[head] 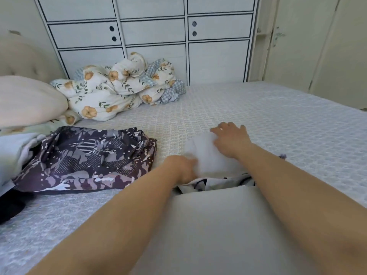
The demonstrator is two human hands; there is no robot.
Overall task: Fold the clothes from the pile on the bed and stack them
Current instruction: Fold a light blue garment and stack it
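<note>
- A person leans over the bed (278,116) with both arms out, working a small white garment (206,153) that sits on a low stack (216,181) of folded clothes just in front of them
- The right hand (231,140) lies flat on the white piece, fingers spread wide and pressing its far edge; the left hand (183,168) meets its near-left corner, but motion blur hides the fingers, so whether it pinches the cloth or only pushes cannot be told
- To the left, the pile waiting to be folded: a crumpled dark patterned garment (87,159) on top, pale cloth (17,149) and something black (10,207) beside it
- Risk, as a judgement: the white fabric looks thin and limp, so lifting one hand too early may let the fold spring open; pressing off-centre could slide it off the black-and-white printed piece (200,184) beneath and skew the stack
- The bedcover is quilted and lightly textured, likely giving some grip; a puffy floral duvet (115,90) and a smooth pillow (27,100) lie bunched at the head of the bed
</note>
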